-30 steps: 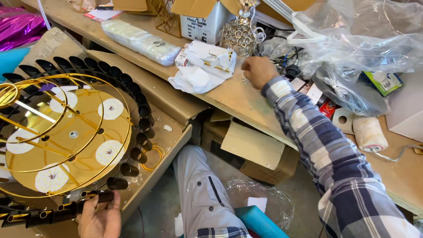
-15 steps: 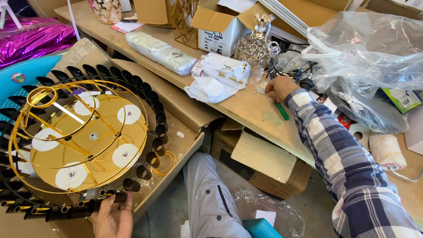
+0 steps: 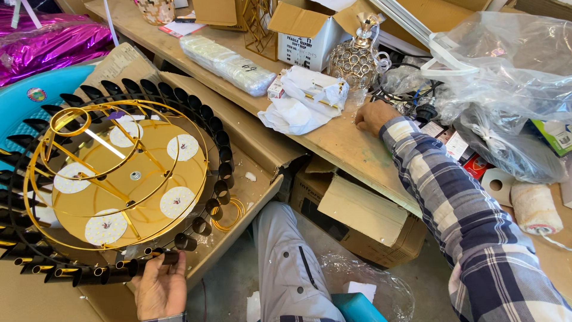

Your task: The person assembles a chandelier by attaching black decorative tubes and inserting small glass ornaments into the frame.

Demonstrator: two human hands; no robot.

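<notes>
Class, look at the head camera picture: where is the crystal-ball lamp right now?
The crystal-ball lamp stands near the top centre, on the wooden bench, in front of an open cardboard box and just beyond the right hand, with crumpled white paper to its left.

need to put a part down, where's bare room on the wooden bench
Bare wood lies along the bench's front edge, between the crumpled white paper and the right hand. Behind that it is crowded: crystal lamp, cardboard box, plastic bags.
</notes>
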